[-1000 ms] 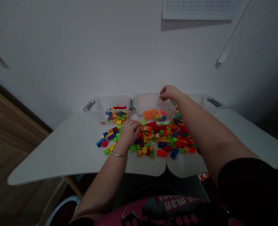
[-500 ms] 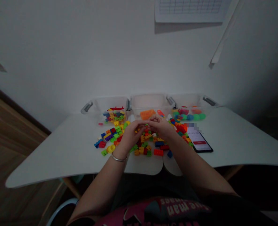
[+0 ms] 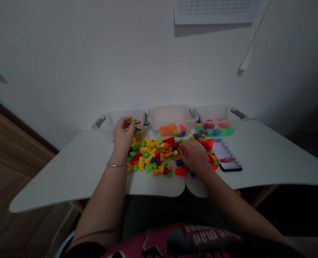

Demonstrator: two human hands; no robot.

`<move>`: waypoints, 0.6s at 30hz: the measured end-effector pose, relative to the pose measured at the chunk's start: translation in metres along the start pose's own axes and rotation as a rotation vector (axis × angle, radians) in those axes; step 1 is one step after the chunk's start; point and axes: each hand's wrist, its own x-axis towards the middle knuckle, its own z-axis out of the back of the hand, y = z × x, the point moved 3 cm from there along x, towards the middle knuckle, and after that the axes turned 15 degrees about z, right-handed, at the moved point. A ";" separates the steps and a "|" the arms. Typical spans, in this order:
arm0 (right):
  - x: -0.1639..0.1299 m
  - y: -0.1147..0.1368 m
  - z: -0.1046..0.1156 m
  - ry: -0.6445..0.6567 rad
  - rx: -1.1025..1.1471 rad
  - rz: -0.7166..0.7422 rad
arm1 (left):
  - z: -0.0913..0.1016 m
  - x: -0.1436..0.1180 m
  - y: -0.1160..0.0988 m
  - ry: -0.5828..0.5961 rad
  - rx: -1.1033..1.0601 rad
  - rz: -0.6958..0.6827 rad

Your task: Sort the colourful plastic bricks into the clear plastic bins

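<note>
My left hand [image 3: 123, 135] is raised at the front of the left clear plastic box [image 3: 113, 116], its fingers closed on a light green toy brick [image 3: 134, 120]. Bricks of mixed colours show inside that box, partly behind the hand. My right hand [image 3: 193, 152] reaches down into the right side of a loose pile of toy bricks [image 3: 150, 145], mostly yellow, green, red and orange. Its fingers curl together at the bricks; what they pinch, if anything, is hidden. A red-orange brick [image 3: 180, 172] lies just in front of this hand.
A middle clear box [image 3: 172, 111] holds orange and other pieces. The right clear box [image 3: 215, 111] has coloured balls in it. A phone [image 3: 228, 157] lies to the right of the pile on the white table [image 3: 271, 157]. The wall stands close behind the boxes.
My hands, together over the pile before, have parted. My left hand has moved left and up to the left box with the green brick; my right hand has lowered to the bricks.
</note>
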 end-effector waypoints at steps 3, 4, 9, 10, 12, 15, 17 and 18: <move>-0.008 -0.003 -0.002 0.048 -0.213 0.095 | 0.016 0.027 0.001 -0.131 0.250 -0.089; -0.010 -0.003 -0.002 0.046 -0.252 0.114 | 0.018 0.033 0.002 -0.125 0.362 -0.139; -0.020 -0.002 -0.003 -0.017 -0.339 0.154 | 0.014 0.044 0.013 0.034 0.724 -0.135; -0.021 -0.002 -0.003 -0.025 -0.335 0.153 | 0.013 0.044 0.016 0.060 0.749 -0.108; -0.024 -0.004 -0.003 -0.027 -0.333 0.141 | 0.010 0.041 0.020 0.093 0.774 -0.069; -0.026 -0.008 -0.006 -0.016 -0.322 0.113 | 0.007 0.038 0.024 0.090 0.808 -0.060; -0.027 -0.010 -0.008 -0.010 -0.298 0.110 | 0.006 0.038 0.026 0.061 0.853 -0.076; -0.028 -0.011 -0.010 -0.011 -0.287 0.108 | 0.006 0.038 0.027 0.050 0.876 -0.085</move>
